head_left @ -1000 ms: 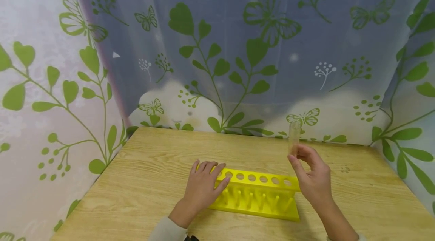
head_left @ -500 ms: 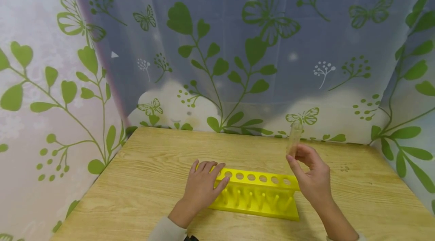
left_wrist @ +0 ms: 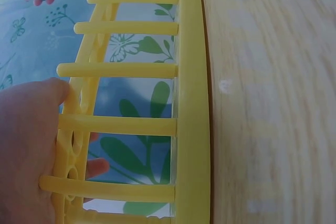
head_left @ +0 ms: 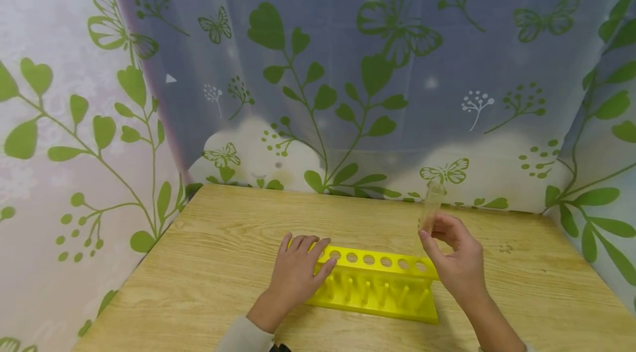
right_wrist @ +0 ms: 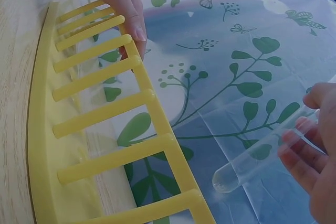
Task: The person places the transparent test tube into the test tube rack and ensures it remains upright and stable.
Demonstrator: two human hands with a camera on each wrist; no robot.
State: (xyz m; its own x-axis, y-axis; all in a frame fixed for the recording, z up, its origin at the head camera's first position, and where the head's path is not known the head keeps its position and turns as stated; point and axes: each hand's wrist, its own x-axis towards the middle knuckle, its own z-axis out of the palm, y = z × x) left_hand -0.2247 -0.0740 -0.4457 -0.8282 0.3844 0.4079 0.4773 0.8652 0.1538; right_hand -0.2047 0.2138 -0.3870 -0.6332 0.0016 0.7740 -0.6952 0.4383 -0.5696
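Observation:
A yellow test tube rack (head_left: 372,308) stands on the table, with a row of round holes along its top and pegs below. My left hand (head_left: 298,269) grips the top bar at the rack's left end; in the left wrist view its thumb (left_wrist: 58,90) is on the near side and fingertips (left_wrist: 97,167) show behind. Above the right end, my right hand (head_left: 459,258) pinches a clear test tube (head_left: 431,206) between thumb and fingers. The tube leans slightly, and its rounded end (right_wrist: 226,179) points down, apart from the rack. No tubes show in the rack's visible holes.
The wood-grain table (head_left: 223,230) extends around the rack. A patterned curtain (head_left: 318,92) with green leaves and butterflies hangs along the table's back edge, and similar cloth covers the left (head_left: 74,186) and right sides.
The test tube has tilted a little, its upper end leaning further right. My left hand and the rack have stayed in place.

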